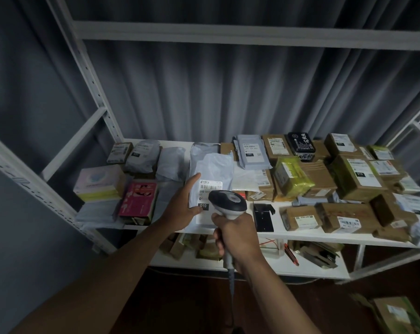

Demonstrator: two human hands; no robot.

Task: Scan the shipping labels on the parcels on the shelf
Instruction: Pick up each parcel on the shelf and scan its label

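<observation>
Left hand [183,205]: thumb up along the left edge of a grey poly mailer [210,179], fingers curled round its lower left edge, holding it tilted up off the shelf [300,233] with the label facing the camera. Shipping label [210,189] is white, barcode near its top, black tag reading "010" just beside the left fingertips.

Right hand [235,233]: wrapped round the grip of a handheld barcode scanner [228,206]. Scanner head, dark top on a pale body, sits just above this hand and overlaps the lower right part of the label, pointing toward it. Its coiled cable [230,273] hangs down below the wrist.

Right of the right hand: a black flat stand-like object [263,216] on the shelf edge, then a crowd of brown cardboard boxes [356,179] with white labels, a yellow-green wrapped parcel [293,177], and a black box [300,143] at the back.

Left of the left hand: a pink box [137,200], a pale box [99,183], and more grey mailers [143,153] toward the rear.

Below both hands: a lower shelf board [288,263] with cardboard pieces and a red-handled tool, too dim to identify. Grey curtain [228,92] behind the white rack.
</observation>
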